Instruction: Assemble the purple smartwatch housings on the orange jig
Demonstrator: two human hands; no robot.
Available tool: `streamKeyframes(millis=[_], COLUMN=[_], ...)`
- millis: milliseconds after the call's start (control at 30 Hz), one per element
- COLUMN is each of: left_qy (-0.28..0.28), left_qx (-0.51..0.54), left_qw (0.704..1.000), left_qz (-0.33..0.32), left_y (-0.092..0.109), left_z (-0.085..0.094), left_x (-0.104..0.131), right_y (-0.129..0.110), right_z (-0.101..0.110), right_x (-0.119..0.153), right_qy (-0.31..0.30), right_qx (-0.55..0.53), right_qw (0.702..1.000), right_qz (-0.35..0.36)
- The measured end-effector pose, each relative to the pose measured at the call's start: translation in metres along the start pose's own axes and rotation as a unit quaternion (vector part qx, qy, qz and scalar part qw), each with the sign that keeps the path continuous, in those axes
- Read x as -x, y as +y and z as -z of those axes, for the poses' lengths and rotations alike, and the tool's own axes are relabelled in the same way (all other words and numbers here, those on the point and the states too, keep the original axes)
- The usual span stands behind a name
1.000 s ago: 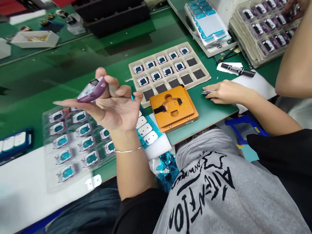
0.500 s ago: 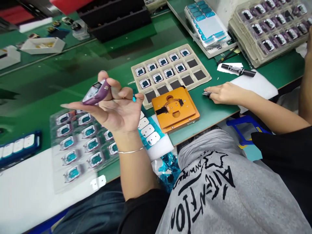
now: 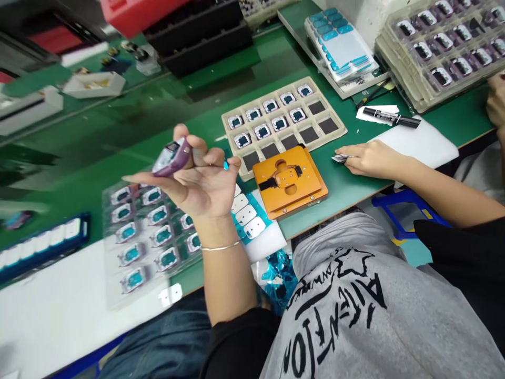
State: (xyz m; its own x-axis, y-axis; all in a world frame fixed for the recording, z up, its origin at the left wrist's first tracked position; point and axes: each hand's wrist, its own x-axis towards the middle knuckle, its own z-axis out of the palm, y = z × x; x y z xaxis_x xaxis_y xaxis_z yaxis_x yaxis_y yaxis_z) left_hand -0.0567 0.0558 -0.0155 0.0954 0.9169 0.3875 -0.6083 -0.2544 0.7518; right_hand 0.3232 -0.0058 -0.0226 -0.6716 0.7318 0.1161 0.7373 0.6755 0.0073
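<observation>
Purple case (image 3: pixel 172 157) is held up over the worktop (image 3: pixel 339 190), pinched by the left hand (image 3: pixel 205 184) between thumb and fingers; taking 12 o'clock as the top of the head view, it lies at 10 o'clock from that palm. Its long axis slants from 8 to 2 o'clock, the lower end resting by the thumb and the higher end by the fingers, with the pale inner face turned toward 10 or 11 o'clock and the purple back toward the palm. The left hand is plainly the nearer one; the right hand (image 3: pixel 373 158) is well apart, at 3 o'clock from the case, its fingertips gripping thin pieces (image 3: pixel 340 157) too small to make out fully. The orange block (image 3: pixel 290 181) sits between the two hands, a little below 3 o'clock from the case and between 8 and 9 o'clock from the right hand. At 12 o'clock from the block is the beige tray (image 3: pixel 340 128), partly filled with similar cases. The clear tray (image 3: pixel 150 271), bearing more of them, lies between 6 and 7 o'clock from the held case. Farther out, a black marker (image 3: pixel 390 118) lies at 1 o'clock from the right hand, and a co-worker's hand (image 3: pixel 496 100) shows between 2 and 3 o'clock.
</observation>
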Motion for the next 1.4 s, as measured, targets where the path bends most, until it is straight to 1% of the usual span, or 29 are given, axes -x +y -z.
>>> streamKeyframes(millis=[67, 133, 200, 300, 367, 433, 467, 500, 533, 567, 600, 633, 667, 700, 767, 833, 900, 967, 1000, 1067, 1133, 1200, 1267, 1333, 1367, 1400], left_qy=[-0.004, -0.011, -0.013, -0.002, 0.008, 0.009, 0.006, 0.004, 0.006, 0.011, 0.019, 0.029, 0.039, 0.049, 0.071, 0.102, 0.139, 0.167, 0.177, 0.191, 0.204, 0.220, 0.235, 0.247, 0.247, 0.240], left_qx=[-0.011, -0.009, -0.011, -0.034, -0.048, -0.051, -0.050, -0.049, -0.045, -0.042, -0.037, -0.030, -0.023, -0.019, -0.027, -0.049, -0.086, -0.183, -0.248, -0.368, -0.444, -0.497, -0.546, -0.578, -0.586, -0.590], left_qw=[1.000, 1.000, 1.000, 0.999, 0.998, 0.998, 0.998, 0.998, 0.998, 0.998, 0.998, 0.999, 0.998, 0.998, 0.996, 0.993, 0.986, 0.967, 0.950, 0.907, 0.869, 0.836, 0.798, 0.768, 0.759, 0.758], left_qz=[0.010, 0.021, 0.025, 0.033, 0.031, 0.031, 0.033, 0.036, 0.037, 0.038, 0.037, 0.035, 0.035, 0.036, 0.040, 0.040, 0.043, 0.054, 0.063, 0.078, 0.076, 0.077, 0.098, 0.127, 0.137, 0.141], left_y=[0.004, 0.007, 0.009, 0.011, 0.012, 0.014, 0.014, 0.014, 0.013, 0.013, 0.011, 0.010, 0.009, 0.007, 0.004, 0.002, 0.001, 0.003, 0.006, 0.013, 0.020, 0.025, 0.029, 0.034, 0.037, 0.040], left_z=[-0.013, -0.023, -0.028, -0.028, -0.028, -0.029, -0.030, -0.032, -0.033, -0.034, -0.034, -0.035, -0.034, -0.034, -0.031, -0.027, -0.018, -0.006, 0.001, 0.015, 0.030, 0.044, 0.057, 0.065, 0.067, 0.065], left_x=[0.004, 0.007, 0.008, 0.008, 0.008, 0.009, 0.009, 0.010, 0.010, 0.010, 0.009, 0.009, 0.009, 0.009, 0.010, 0.010, 0.005, -0.005, -0.013, -0.032, -0.055, -0.081, -0.103, -0.116, -0.119, -0.120], right_y=[0.000, 0.003, 0.007, 0.013, 0.017, 0.020, 0.020, 0.019, 0.017, 0.013, 0.007, 0.000, -0.008, -0.017, -0.035, -0.048, -0.052, -0.048, -0.044, -0.035, -0.029, -0.028, -0.031, -0.036, -0.038, -0.041], right_z=[-0.004, -0.006, -0.005, -0.005, -0.007, -0.008, -0.008, -0.007, -0.004, -0.001, 0.003, 0.007, 0.012, 0.015, 0.019, 0.016, 0.008, -0.003, -0.008, -0.016, -0.021, -0.023, -0.021, -0.019, -0.018, -0.017], right_x=[0.000, 0.001, 0.001, 0.000, -0.001, -0.003, -0.003, -0.004, -0.004, -0.004, -0.004, -0.003, -0.003, -0.003, -0.003, -0.001, 0.001, 0.005, 0.007, 0.012, 0.016, 0.017, 0.016, 0.013, 0.012, 0.010], right_qy=[0.018, 0.058, 0.093, 0.113, 0.140, 0.184, 0.211, 0.239, 0.268, 0.293, 0.313, 0.322, 0.321, 0.310, 0.268, 0.238, 0.222, 0.201, 0.190, 0.161, 0.140, 0.131, 0.139, 0.143, 0.143, 0.141], right_qx=[0.021, -0.005, -0.044, -0.102, -0.161, -0.247, -0.304, -0.369, -0.438, -0.504, -0.562, -0.609, -0.648, -0.679, -0.730, -0.757, -0.778, -0.790, -0.794, -0.798, -0.800, -0.801, -0.801, -0.804, -0.806, -0.809], right_qw=[1.000, 0.998, 0.994, 0.987, 0.975, 0.945, 0.919, 0.882, 0.835, 0.782, 0.728, 0.681, 0.643, 0.614, 0.574, 0.555, 0.542, 0.540, 0.542, 0.545, 0.547, 0.552, 0.553, 0.544, 0.536, 0.528], right_qz=[-0.009, -0.023, -0.036, -0.046, -0.067, -0.109, -0.138, -0.168, -0.197, -0.220, -0.237, -0.247, -0.252, -0.255, -0.257, -0.249, -0.227, -0.210, -0.201, -0.202, -0.202, -0.191, -0.183, -0.193, -0.204, -0.216])
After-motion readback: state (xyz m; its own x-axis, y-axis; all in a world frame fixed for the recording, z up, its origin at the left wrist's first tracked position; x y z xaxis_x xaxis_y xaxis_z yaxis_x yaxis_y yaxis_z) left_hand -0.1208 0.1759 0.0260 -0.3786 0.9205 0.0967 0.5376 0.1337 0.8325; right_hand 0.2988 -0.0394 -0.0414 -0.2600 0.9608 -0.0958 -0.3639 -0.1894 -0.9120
